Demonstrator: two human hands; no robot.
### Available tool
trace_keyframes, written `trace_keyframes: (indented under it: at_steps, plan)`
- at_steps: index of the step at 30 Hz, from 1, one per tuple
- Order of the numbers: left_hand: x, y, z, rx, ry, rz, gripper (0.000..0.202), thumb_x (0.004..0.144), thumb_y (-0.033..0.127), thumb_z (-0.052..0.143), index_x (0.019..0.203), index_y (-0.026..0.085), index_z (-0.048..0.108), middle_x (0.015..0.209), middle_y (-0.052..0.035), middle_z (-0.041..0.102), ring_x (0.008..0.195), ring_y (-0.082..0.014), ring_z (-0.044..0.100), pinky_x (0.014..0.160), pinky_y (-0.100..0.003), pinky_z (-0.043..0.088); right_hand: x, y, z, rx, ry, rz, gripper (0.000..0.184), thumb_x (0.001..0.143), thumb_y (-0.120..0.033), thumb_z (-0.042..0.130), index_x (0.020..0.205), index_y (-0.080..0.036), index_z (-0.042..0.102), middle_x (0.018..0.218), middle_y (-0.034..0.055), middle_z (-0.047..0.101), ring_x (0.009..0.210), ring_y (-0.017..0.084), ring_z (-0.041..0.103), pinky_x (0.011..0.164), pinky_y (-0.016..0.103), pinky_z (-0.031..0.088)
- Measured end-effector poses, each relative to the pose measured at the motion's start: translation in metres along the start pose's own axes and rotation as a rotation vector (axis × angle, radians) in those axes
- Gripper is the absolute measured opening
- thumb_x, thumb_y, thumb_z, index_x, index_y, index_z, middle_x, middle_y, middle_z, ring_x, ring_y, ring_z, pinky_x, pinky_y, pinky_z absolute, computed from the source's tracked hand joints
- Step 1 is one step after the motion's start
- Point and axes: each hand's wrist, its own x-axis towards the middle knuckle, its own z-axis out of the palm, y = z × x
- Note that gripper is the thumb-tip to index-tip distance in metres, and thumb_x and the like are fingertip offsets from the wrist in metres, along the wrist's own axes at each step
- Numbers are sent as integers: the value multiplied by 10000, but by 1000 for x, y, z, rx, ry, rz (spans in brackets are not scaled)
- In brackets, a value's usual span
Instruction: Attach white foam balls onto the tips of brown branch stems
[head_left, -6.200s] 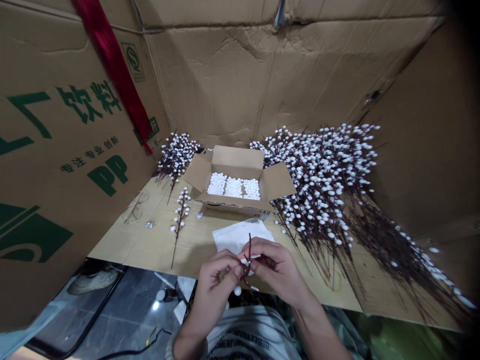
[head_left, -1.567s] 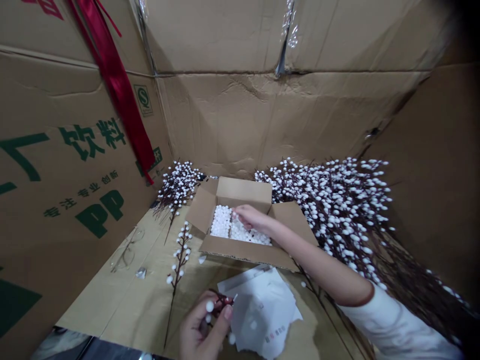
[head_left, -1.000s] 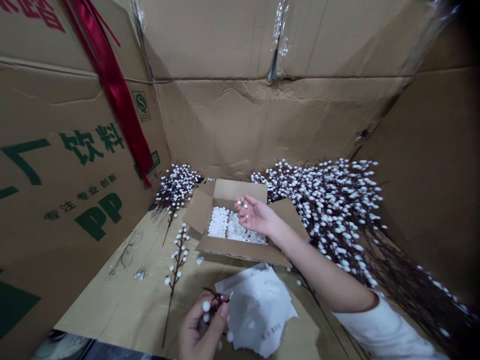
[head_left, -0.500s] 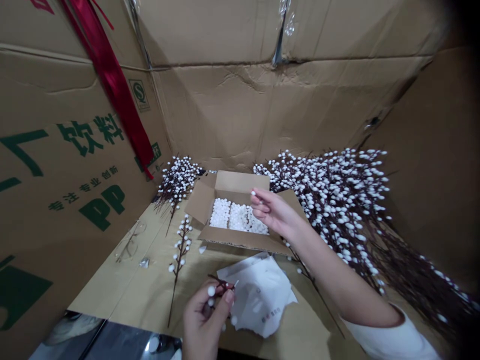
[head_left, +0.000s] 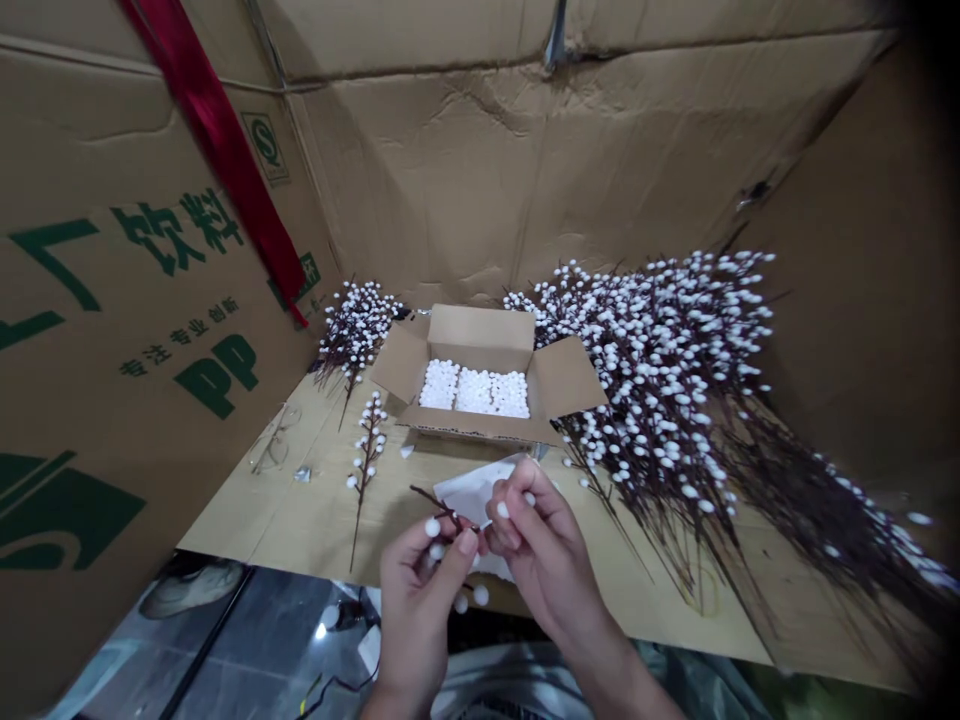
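Note:
My left hand [head_left: 427, 580] is closed on a brown berry branch [head_left: 433, 498] with several white berries along it. Just to the right, my right hand [head_left: 541, 530] is pinched around a small white berry [head_left: 502, 510], close to the tip of a twig that sticks out from the left fingers. Whether berry and twig touch I cannot tell. Behind both hands lies a white paper sheet [head_left: 480, 485], partly covered by them. An open cardboard box [head_left: 480, 424] full of loose white berries [head_left: 476, 390] stands beyond it.
A large heap of white-berry branches [head_left: 652, 350] lies right of the box, a smaller bunch [head_left: 358, 320] behind left. One single branch [head_left: 367, 455] lies left of the box, near a pair of glasses [head_left: 276, 440]. Cardboard walls [head_left: 435, 180] enclose the table; a red ribbon [head_left: 225, 150] hangs left.
My right hand has come back from over the box to beside my left hand, bringing a white berry. My left hand still holds the branch. The view has tilted down.

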Motion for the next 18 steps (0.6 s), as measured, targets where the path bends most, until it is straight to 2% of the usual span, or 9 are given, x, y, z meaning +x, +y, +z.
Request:
trace_keyframes:
  at_steps: [5, 10, 15, 18]
  plan:
    - [-4, 3, 2, -5, -51, -1, 151, 653, 288, 818, 684, 170, 729, 653, 7, 705, 604, -93, 615, 572, -149, 517, -9, 3, 1, 27, 6, -56, 389, 751, -450, 721, 637, -208, 439, 520, -82, 404, 463, 64, 317, 477, 177, 349]
    - [-6, 3, 2, 0, -75, 10, 140, 665, 265, 813, 695, 160, 726, 658, 14, 698, 613, -85, 609, 589, -144, 513, -12, 3, 1, 6, -22, -87, 374, 766, -436, 708, 639, -207, 441, 524, -75, 426, 463, 66, 315, 459, 171, 320]
    - [-7, 3, 1, 43, -93, 11, 142, 685, 273, 796, 707, 151, 726, 641, 8, 691, 579, -85, 587, 536, -142, 492, -12, 2, -2, 7, -76, -61, 368, 778, -431, 694, 633, -206, 441, 489, -89, 380, 447, 65, 255, 446, 175, 286]
    - [-7, 3, 1, 71, -111, 46, 138, 699, 270, 784, 694, 146, 725, 636, 1, 687, 597, -96, 595, 573, -161, 506, -11, 1, -4, 14, -116, -38, 359, 781, -420, 691, 639, -206, 441, 486, -97, 351, 449, 64, 224, 442, 175, 266]
